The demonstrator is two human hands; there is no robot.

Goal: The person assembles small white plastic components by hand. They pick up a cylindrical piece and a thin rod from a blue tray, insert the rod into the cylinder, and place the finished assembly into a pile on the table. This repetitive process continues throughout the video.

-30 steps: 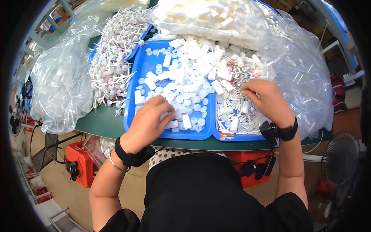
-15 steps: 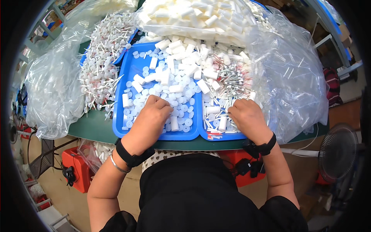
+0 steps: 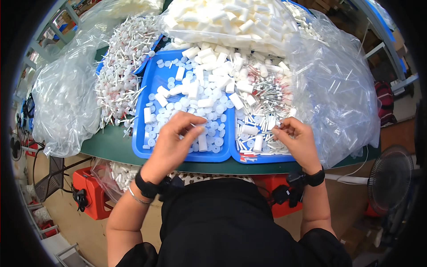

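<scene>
Over the left blue tray (image 3: 138, 141), my left hand (image 3: 174, 137) is raised with thumb and forefinger brought close in a pinch; whatever sits at the fingertips is too small to name. Below it lie translucent round discs (image 3: 218, 141) and white foam cylinders (image 3: 202, 143). My right hand (image 3: 297, 137) hovers over the right blue tray (image 3: 275, 158), thumb and fingers pinched, and what they hold is hidden. Near those fingers are thin white sticks (image 3: 265, 123), a few discs and a white cylinder (image 3: 258, 143). Metal pins with red parts (image 3: 269, 91) are heaped farther back.
A big clear bag of cream foam cylinders (image 3: 231, 22) stands behind the trays. Left of them is a heap of assembled stick-and-disc pieces (image 3: 118, 84). Crumpled clear plastic bags (image 3: 66, 107) lie on both sides of the green table (image 3: 111, 153). A fan (image 3: 390, 178) stands at the right.
Both hands have lifted off the pieces and tilted back. My left thumb now shows opposite the forefinger, and my right hand has moved slightly right with its fingers turned inward.
</scene>
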